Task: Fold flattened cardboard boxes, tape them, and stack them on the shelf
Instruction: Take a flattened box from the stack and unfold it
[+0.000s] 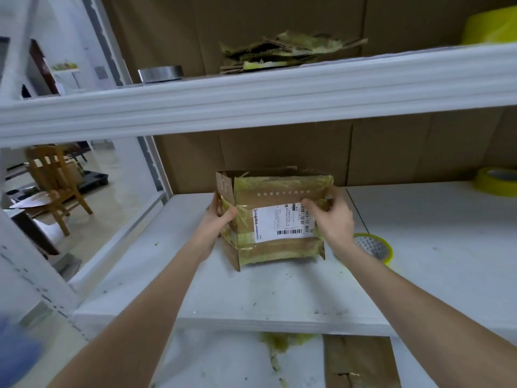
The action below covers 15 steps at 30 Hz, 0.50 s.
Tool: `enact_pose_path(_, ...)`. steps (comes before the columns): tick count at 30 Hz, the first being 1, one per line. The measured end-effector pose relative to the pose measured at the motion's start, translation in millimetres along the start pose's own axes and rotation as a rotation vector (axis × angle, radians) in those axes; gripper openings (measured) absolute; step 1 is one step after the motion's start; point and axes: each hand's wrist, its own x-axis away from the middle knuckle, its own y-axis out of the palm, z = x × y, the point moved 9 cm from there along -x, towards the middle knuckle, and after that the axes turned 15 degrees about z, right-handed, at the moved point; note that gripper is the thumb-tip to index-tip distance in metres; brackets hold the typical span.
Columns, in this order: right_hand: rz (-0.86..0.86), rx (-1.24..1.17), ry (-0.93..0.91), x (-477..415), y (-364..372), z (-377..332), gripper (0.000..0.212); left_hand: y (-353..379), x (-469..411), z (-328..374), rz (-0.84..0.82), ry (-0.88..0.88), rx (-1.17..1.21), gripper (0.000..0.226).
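My left hand [216, 219] and right hand [333, 217] both grip the taped cardboard box [275, 217], crinkled yellowish film over brown board, on the scuffed white shelf [251, 292]. A yellow tape roll [373, 246] lies just right of it.

Pretty beat-up brown cardboard box [275, 219], folded up and wrapped in yellowish tape, white shipping label on its front. It's on the white shelf [251, 289]. A yellow tape roll [373, 246] lies flat just right of the box.
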Motion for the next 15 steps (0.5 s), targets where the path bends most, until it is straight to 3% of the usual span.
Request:
enact_pose_path(2, 0.005, -0.004, -0.02, 13.4, -8.6, 4.3, 0.053, 3.2, 14.3, -3.9, -0.04, -0.004, -0.015, 0.067)
enact_pose_path(7, 0.0, 0.036, -0.141, 44.2, -24.6, 10.6, 0.045, -1.3, 38.3, -26.4, -0.074, -0.088, -0.063, 0.092)
enact_pose_path(9, -0.018, 0.072, -0.189, 51.5, -25.9, 12.0, 0.045, -3.8, 44.0, -30.6, -0.07, -0.065, -0.055, 0.089)
enact_pose_path(15, -0.201, 0.188, -0.318, 59.2, -14.8, 4.2, 0.072, -7.3, 51.2, -16.4, 0.07, 0.082, -0.029, 0.072)
